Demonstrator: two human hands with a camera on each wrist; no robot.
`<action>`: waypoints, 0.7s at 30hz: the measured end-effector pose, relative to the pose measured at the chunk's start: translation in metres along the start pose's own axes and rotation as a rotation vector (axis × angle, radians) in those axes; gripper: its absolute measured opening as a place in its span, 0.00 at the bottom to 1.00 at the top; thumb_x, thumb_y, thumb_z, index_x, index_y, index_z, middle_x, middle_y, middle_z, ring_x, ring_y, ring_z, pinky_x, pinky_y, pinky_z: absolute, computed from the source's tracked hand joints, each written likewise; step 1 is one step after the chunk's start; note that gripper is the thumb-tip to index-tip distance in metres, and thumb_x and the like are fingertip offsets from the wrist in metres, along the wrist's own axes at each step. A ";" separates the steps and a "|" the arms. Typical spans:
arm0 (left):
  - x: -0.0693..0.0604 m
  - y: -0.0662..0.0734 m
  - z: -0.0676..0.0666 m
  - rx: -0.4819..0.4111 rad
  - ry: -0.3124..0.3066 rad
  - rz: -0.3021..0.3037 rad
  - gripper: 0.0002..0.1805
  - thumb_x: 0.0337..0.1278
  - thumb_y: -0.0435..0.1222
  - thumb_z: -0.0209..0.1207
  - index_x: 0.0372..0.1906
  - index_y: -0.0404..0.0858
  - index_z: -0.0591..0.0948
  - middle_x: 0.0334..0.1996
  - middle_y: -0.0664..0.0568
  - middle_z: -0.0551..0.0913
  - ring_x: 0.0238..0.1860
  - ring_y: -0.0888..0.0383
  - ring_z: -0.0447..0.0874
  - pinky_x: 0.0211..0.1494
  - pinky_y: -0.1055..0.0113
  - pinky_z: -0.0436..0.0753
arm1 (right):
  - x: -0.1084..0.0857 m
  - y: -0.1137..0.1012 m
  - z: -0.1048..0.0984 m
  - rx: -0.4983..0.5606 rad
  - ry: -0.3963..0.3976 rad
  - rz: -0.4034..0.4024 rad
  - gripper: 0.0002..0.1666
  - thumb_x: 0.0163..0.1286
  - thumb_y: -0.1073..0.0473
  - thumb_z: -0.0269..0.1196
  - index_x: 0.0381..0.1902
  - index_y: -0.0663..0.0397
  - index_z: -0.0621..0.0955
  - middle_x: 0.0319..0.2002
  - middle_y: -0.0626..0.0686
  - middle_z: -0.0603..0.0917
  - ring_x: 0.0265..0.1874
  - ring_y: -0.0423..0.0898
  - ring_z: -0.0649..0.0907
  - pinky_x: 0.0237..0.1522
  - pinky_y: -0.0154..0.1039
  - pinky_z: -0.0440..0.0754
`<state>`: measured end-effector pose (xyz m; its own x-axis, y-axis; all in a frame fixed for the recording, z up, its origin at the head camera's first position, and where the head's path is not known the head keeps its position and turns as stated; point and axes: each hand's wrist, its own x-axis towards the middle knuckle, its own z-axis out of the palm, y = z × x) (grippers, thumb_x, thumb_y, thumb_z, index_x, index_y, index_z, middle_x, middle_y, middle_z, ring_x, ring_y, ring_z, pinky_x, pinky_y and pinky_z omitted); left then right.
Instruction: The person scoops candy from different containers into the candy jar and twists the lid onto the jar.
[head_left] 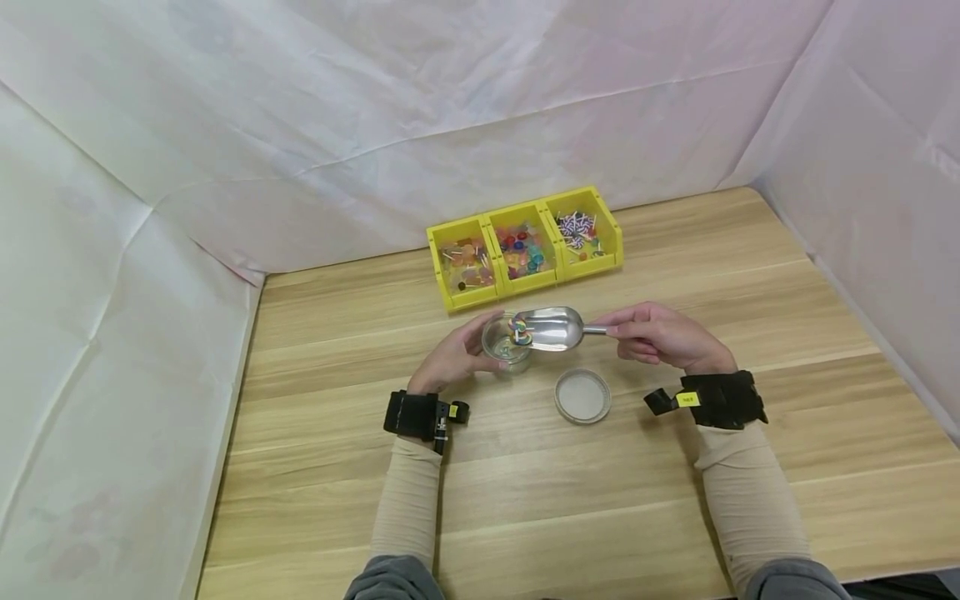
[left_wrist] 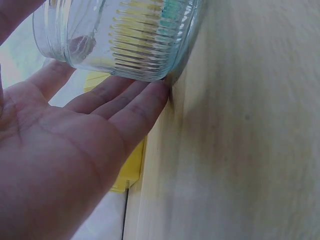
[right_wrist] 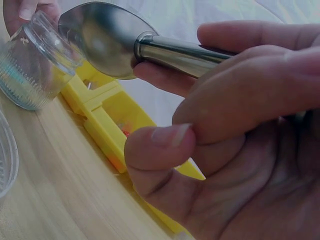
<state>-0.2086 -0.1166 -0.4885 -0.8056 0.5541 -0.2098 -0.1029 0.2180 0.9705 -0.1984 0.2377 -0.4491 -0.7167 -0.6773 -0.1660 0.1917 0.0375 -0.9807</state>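
Left hand (head_left: 450, 357): holds the jar, fingers along its far side and thumb on the near side.
Right hand (head_left: 660, 337): grips the scoop by its handle, coming in from the right.
Jar (head_left: 507, 360): clear glass, mouth up, left of the scoop; I cannot tell whether its base sits flat on the table (head_left: 337, 433).
Scoop (head_left: 558, 329): metal, its tip at the jar's mouth, its handle pointing right.
Sweets (head_left: 520, 331): rainbow swirls at the scoop's tip, over the jar's mouth.
Lid (head_left: 582, 396): round, lying on the table, on the near side of the scoop and right of the jar.
Bins (head_left: 531, 284): three yellow ones joined in a row on the far side; pinkish and orange sweets in the left, red, blue and teal in the middle, purple-and-white swirls in the right.
Cloth (head_left: 412, 92): white, hanging behind the bins.
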 end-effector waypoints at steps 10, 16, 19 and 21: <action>0.002 -0.008 -0.001 0.035 0.033 0.019 0.52 0.47 0.24 0.71 0.77 0.48 0.60 0.75 0.48 0.63 0.75 0.49 0.60 0.76 0.55 0.62 | -0.003 -0.006 0.005 -0.086 0.039 0.035 0.23 0.77 0.54 0.55 0.61 0.65 0.78 0.11 0.45 0.63 0.10 0.42 0.63 0.12 0.34 0.64; 0.002 -0.008 0.000 0.040 0.038 0.020 0.51 0.47 0.22 0.70 0.77 0.49 0.61 0.75 0.50 0.62 0.75 0.49 0.60 0.76 0.55 0.63 | -0.002 -0.006 0.006 -0.096 0.045 0.035 0.23 0.77 0.54 0.55 0.61 0.65 0.78 0.11 0.45 0.63 0.10 0.42 0.64 0.13 0.33 0.65; 0.002 -0.009 0.000 0.046 0.035 0.020 0.51 0.47 0.24 0.71 0.76 0.51 0.61 0.75 0.50 0.63 0.75 0.49 0.60 0.76 0.55 0.62 | -0.003 -0.006 0.005 -0.091 0.044 0.036 0.23 0.77 0.54 0.55 0.61 0.65 0.78 0.11 0.45 0.63 0.10 0.42 0.63 0.13 0.34 0.65; 0.002 -0.009 -0.001 0.051 0.033 0.016 0.50 0.47 0.26 0.71 0.76 0.52 0.62 0.75 0.50 0.63 0.75 0.49 0.59 0.77 0.55 0.62 | -0.003 -0.005 0.004 -0.095 0.045 0.037 0.23 0.77 0.54 0.55 0.61 0.65 0.78 0.11 0.45 0.62 0.10 0.42 0.63 0.12 0.34 0.64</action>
<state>-0.2100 -0.1177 -0.4975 -0.8260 0.5310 -0.1891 -0.0606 0.2499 0.9664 -0.1944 0.2362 -0.4430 -0.7399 -0.6409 -0.2047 0.1558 0.1327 -0.9788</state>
